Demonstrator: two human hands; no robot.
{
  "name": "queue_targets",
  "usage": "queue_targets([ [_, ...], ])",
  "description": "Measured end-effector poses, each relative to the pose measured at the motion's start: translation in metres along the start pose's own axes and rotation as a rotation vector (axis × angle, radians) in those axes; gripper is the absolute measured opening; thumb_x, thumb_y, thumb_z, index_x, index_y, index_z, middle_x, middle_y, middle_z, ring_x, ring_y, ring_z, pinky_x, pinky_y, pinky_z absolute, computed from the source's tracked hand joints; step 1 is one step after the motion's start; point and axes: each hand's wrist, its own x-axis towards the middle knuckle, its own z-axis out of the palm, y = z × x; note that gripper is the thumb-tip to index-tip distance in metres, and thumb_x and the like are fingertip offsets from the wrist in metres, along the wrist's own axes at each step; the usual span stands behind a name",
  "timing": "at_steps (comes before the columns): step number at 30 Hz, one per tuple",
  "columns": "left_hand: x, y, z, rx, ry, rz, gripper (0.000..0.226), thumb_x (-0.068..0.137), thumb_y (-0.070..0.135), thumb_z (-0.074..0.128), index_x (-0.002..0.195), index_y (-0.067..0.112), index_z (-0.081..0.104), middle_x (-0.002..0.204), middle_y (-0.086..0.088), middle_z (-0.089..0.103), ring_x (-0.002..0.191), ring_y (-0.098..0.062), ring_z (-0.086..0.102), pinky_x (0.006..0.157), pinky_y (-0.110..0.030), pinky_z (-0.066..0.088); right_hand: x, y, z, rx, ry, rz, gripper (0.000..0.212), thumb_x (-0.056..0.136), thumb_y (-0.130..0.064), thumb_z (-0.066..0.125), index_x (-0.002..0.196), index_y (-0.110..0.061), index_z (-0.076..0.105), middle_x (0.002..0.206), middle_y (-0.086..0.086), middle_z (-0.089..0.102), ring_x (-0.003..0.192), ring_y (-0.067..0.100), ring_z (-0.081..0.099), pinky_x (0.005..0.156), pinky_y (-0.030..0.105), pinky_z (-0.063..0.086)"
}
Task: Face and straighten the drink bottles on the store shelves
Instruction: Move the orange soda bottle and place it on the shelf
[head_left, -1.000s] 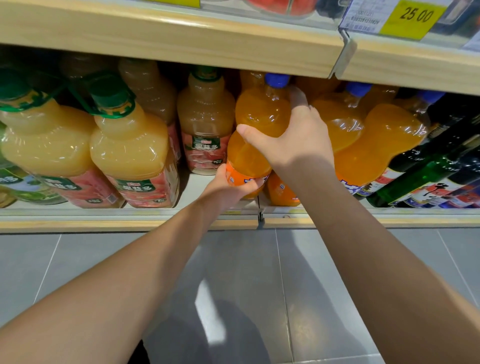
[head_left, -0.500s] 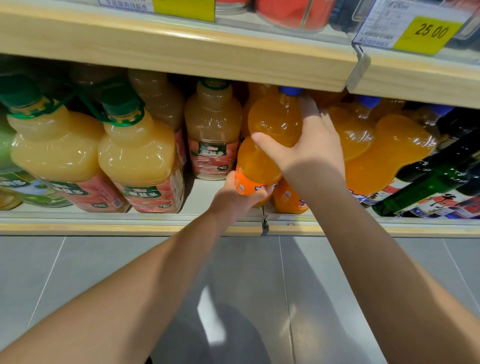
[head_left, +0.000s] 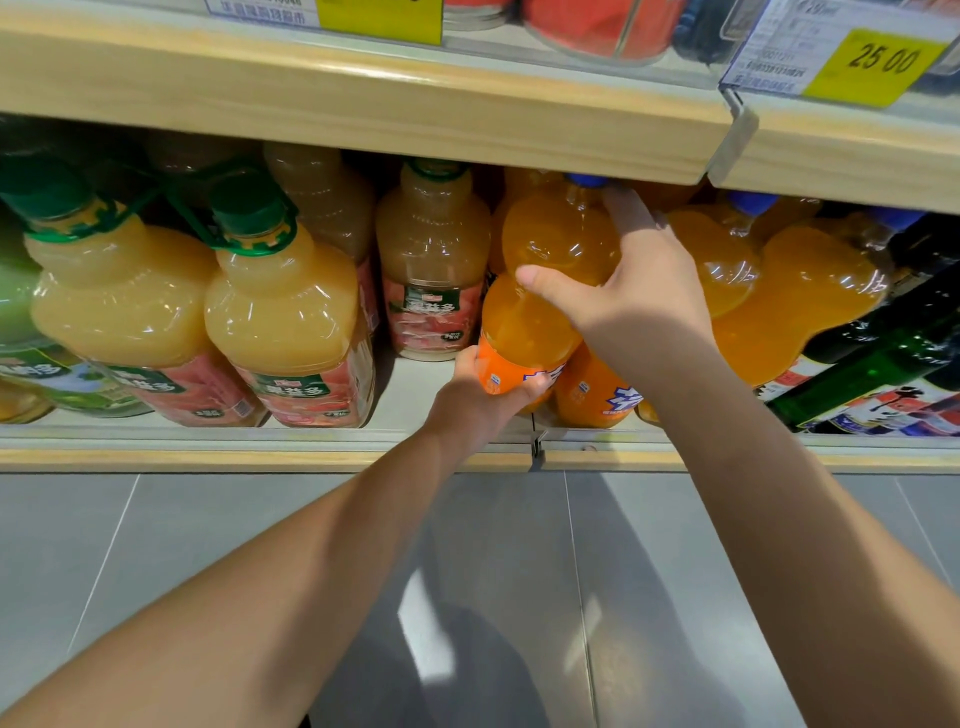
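A big orange soda bottle (head_left: 545, 270) with a blue cap stands at the front of the lower shelf (head_left: 260, 441), near the middle. My right hand (head_left: 634, 280) grips its upper body, thumb across the front and fingers reaching behind toward the neck. My left hand (head_left: 478, 400) grips the bottle's base at the orange label. More orange soda bottles (head_left: 800, 291) lean to the right behind my right arm. Pale juice jugs with green caps (head_left: 280, 306) fill the left side.
The upper shelf edge (head_left: 363, 114) hangs low over the bottle caps, with a yellow 25.00 price tag (head_left: 878, 62) at right. Dark green bottles (head_left: 883, 374) lie at the far right. A smaller juice bottle (head_left: 434, 265) stands just left of the soda. Grey floor tiles lie below.
The view has drawn a little nearer and the shelf sits lower in frame. Both hands keep their grip on the orange soda bottle, which has barely shifted.
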Motion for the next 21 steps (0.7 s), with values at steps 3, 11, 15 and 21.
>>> queue_targets([
  [3, 0.002, -0.001, 0.002, 0.01, 0.013, -0.004, 0.095, 0.057, 0.075, 0.076, 0.136, 0.041, 0.035, 0.122, 0.013, 0.058, 0.105, -0.013, 0.059, 0.087, -0.039, 0.058, 0.002, 0.002, -0.002, -0.011, -0.015, -0.004, 0.076, 0.082, -0.067, 0.072, 0.143, -0.029, 0.047, 0.073, -0.008, 0.05, 0.066, 0.006, 0.048, 0.052, 0.02, 0.033],
  [11, 0.003, -0.002, 0.002, -0.025, -0.041, -0.042, 0.096, 0.049, 0.081, 0.076, 0.126, 0.047, 0.03, 0.114, 0.021, 0.053, 0.107, -0.015, 0.059, 0.087, -0.04, 0.057, 0.006, 0.009, -0.01, 0.008, -0.074, -0.03, 0.088, 0.081, -0.068, 0.073, 0.151, -0.027, 0.039, 0.09, -0.004, 0.062, 0.071, 0.006, 0.055, 0.056, 0.018, 0.036],
  [15, 0.004, -0.004, 0.004, -0.05, -0.061, -0.04, 0.096, 0.055, 0.075, 0.078, 0.132, 0.045, 0.03, 0.122, 0.015, 0.054, 0.111, -0.018, 0.058, 0.09, -0.042, 0.057, 0.005, 0.012, -0.008, 0.036, -0.087, -0.021, 0.093, 0.08, -0.069, 0.073, 0.154, -0.032, 0.032, 0.135, 0.003, 0.059, 0.109, 0.026, 0.063, 0.077, 0.029, 0.049],
  [21, 0.002, -0.003, 0.001, -0.037, -0.069, -0.062, 0.079, 0.07, 0.058, 0.08, 0.129, 0.043, 0.03, 0.113, 0.019, 0.054, 0.106, -0.014, 0.058, 0.084, -0.035, 0.056, -0.001, 0.016, -0.005, 0.053, -0.062, -0.006, 0.094, 0.079, -0.068, 0.075, 0.155, -0.032, 0.031, 0.145, 0.002, 0.051, 0.12, 0.027, 0.058, 0.085, 0.031, 0.049],
])
